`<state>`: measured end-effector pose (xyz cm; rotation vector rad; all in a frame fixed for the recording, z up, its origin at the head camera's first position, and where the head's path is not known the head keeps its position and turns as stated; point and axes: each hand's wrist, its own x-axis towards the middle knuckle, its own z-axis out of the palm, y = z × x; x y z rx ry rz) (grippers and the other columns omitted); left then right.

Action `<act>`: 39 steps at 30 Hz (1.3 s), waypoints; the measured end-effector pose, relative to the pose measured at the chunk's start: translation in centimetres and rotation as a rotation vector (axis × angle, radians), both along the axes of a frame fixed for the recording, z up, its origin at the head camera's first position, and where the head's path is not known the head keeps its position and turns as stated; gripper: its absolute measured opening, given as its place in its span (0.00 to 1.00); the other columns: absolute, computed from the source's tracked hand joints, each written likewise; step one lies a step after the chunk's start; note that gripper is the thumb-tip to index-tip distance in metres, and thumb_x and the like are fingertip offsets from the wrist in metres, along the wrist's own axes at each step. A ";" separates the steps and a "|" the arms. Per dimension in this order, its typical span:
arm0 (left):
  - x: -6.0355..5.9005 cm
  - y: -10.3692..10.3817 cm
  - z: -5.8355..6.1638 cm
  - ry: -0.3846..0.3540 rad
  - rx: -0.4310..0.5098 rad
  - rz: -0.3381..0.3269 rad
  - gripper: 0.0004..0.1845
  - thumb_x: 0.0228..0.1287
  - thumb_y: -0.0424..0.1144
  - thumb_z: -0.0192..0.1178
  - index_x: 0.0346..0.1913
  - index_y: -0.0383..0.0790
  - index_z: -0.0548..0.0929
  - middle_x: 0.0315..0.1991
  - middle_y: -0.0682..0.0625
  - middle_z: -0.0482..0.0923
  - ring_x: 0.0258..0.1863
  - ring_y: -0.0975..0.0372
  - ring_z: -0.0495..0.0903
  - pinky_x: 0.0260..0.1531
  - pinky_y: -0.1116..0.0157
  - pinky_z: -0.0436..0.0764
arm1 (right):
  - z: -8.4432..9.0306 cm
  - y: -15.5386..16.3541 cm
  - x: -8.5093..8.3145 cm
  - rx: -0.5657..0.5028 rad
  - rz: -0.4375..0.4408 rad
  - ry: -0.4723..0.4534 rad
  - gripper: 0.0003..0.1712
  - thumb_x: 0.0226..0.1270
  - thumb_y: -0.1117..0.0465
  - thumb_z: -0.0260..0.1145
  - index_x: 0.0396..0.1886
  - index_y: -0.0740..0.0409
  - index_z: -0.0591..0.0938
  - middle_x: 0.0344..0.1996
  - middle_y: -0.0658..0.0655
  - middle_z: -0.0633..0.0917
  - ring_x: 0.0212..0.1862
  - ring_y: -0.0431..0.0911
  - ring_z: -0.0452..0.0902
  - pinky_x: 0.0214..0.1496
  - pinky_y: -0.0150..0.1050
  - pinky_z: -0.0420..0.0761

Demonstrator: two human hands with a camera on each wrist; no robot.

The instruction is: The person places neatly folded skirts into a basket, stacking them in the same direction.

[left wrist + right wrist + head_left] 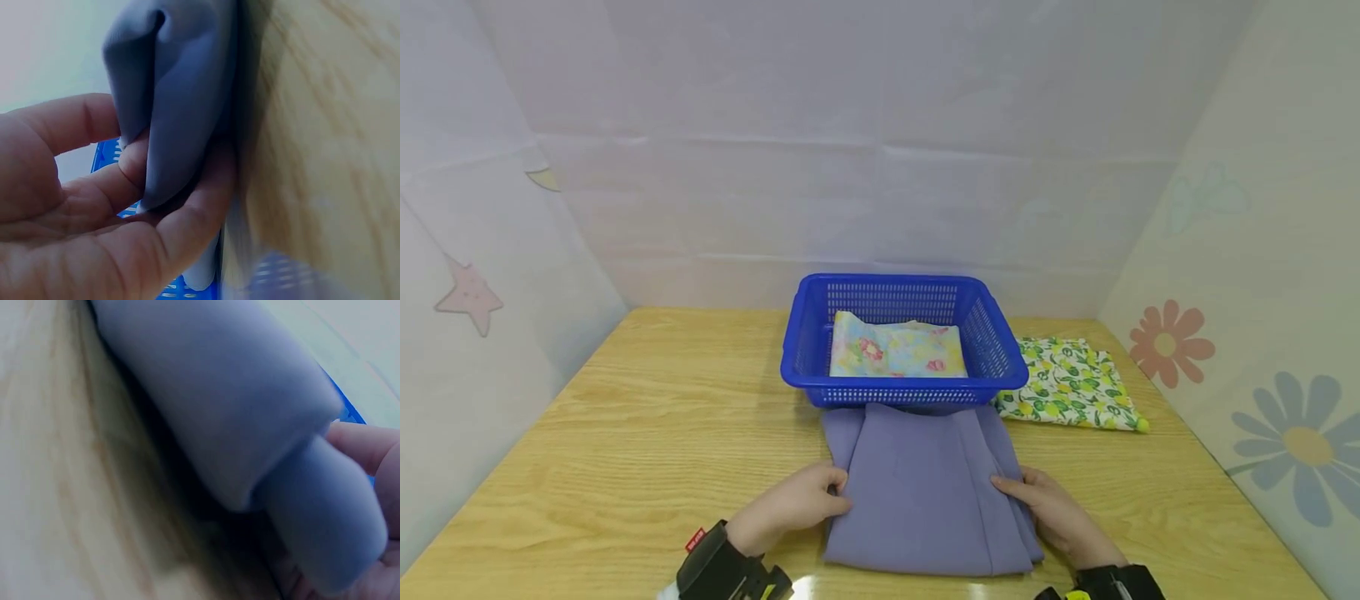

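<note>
A folded purple cloth [921, 492] lies on the wooden table [647, 433] in front of a blue basket [902, 398]. My left hand [797, 502] pinches the cloth's left edge [172, 125] between thumb and fingers. On the other side, my right hand [1052, 510] grips the folded right edge [250, 425], its fingers curled under the layers. Inside the basket lies a folded floral cloth [897, 350].
A folded cloth with a yellow and green lemon print [1067, 385] lies to the right of the basket. Pale walls with star and flower stickers close in the table on three sides. Bare tabletop stretches to the left.
</note>
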<state>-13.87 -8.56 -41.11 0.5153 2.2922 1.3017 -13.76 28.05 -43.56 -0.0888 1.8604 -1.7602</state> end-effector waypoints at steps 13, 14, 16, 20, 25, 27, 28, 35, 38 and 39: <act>0.1 0.5 -0.2 0.015 0.030 0.056 0.24 0.66 0.36 0.68 0.21 0.45 0.62 0.21 0.56 0.53 0.24 0.63 0.57 0.25 0.71 0.56 | 0.1 -0.5 0.2 0.068 -0.037 0.012 0.40 0.82 0.54 0.54 0.74 0.83 0.54 0.49 0.48 0.86 0.49 0.38 0.84 0.52 0.38 0.85; 0.0 0.6 -0.4 0.022 0.032 0.060 0.24 0.66 0.35 0.68 0.21 0.45 0.62 0.21 0.56 0.53 0.24 0.63 0.58 0.25 0.71 0.57 | 0.1 -0.6 0.2 0.072 -0.041 0.008 0.41 0.82 0.54 0.54 0.75 0.83 0.53 0.50 0.49 0.86 0.49 0.39 0.83 0.52 0.38 0.85; 0.0 0.7 -0.5 0.009 0.051 0.073 0.25 0.65 0.32 0.66 0.20 0.45 0.60 0.21 0.56 0.53 0.23 0.63 0.58 0.25 0.72 0.58 | 0.0 -0.7 0.1 0.080 -0.053 0.002 0.42 0.82 0.53 0.54 0.75 0.83 0.52 0.53 0.52 0.84 0.50 0.39 0.82 0.53 0.39 0.84; -0.2 0.6 -0.5 -0.046 0.115 0.099 0.26 0.61 0.27 0.62 0.19 0.47 0.56 0.21 0.56 0.51 0.21 0.63 0.55 0.25 0.72 0.57 | 0.1 -1.0 0.2 0.081 -0.077 -0.019 0.43 0.82 0.53 0.54 0.76 0.82 0.49 0.55 0.55 0.82 0.51 0.40 0.81 0.53 0.39 0.84; -0.2 0.5 -0.4 -0.087 0.163 0.118 0.25 0.54 0.26 0.59 0.17 0.50 0.55 0.18 0.58 0.48 0.20 0.65 0.50 0.24 0.71 0.54 | 0.1 -1.4 0.2 0.089 -0.078 -0.012 0.44 0.82 0.54 0.55 0.77 0.81 0.47 0.59 0.61 0.81 0.52 0.41 0.81 0.54 0.40 0.84; -0.2 0.5 -0.3 -0.087 0.159 0.121 0.24 0.54 0.26 0.59 0.17 0.50 0.55 0.18 0.58 0.48 0.19 0.65 0.50 0.24 0.71 0.53 | 0.1 -1.5 0.2 0.103 -0.079 0.000 0.44 0.81 0.54 0.56 0.77 0.81 0.48 0.62 0.65 0.80 0.53 0.42 0.81 0.55 0.41 0.83; -0.2 0.5 -0.4 -0.081 0.151 0.122 0.24 0.54 0.26 0.59 0.17 0.49 0.55 0.18 0.58 0.49 0.19 0.65 0.50 0.23 0.71 0.54 | 0.1 -1.6 0.2 0.110 -0.083 0.003 0.44 0.81 0.54 0.57 0.77 0.82 0.49 0.62 0.65 0.80 0.54 0.42 0.81 0.56 0.41 0.83; -0.3 0.5 -0.6 -0.084 0.139 0.145 0.19 0.70 0.35 0.63 0.24 0.44 0.66 0.23 0.55 0.63 0.24 0.64 0.64 0.28 0.72 0.65 | 0.1 -1.7 0.3 0.128 -0.086 0.005 0.42 0.80 0.54 0.58 0.74 0.83 0.54 0.55 0.58 0.84 0.52 0.42 0.83 0.54 0.41 0.84; -0.4 0.4 -0.7 -0.084 0.153 0.136 0.20 0.71 0.35 0.63 0.23 0.44 0.65 0.22 0.55 0.63 0.24 0.64 0.65 0.28 0.72 0.66 | 0.2 -1.8 0.2 0.128 -0.095 -0.001 0.42 0.81 0.55 0.57 0.75 0.83 0.52 0.58 0.62 0.83 0.52 0.41 0.82 0.55 0.41 0.84; -0.4 0.4 -0.7 -0.095 0.166 0.133 0.21 0.71 0.34 0.62 0.22 0.44 0.64 0.22 0.56 0.62 0.24 0.64 0.64 0.28 0.72 0.65 | 0.2 -1.8 0.2 0.125 -0.096 -0.003 0.43 0.81 0.55 0.56 0.75 0.84 0.51 0.59 0.63 0.82 0.52 0.41 0.82 0.55 0.41 0.84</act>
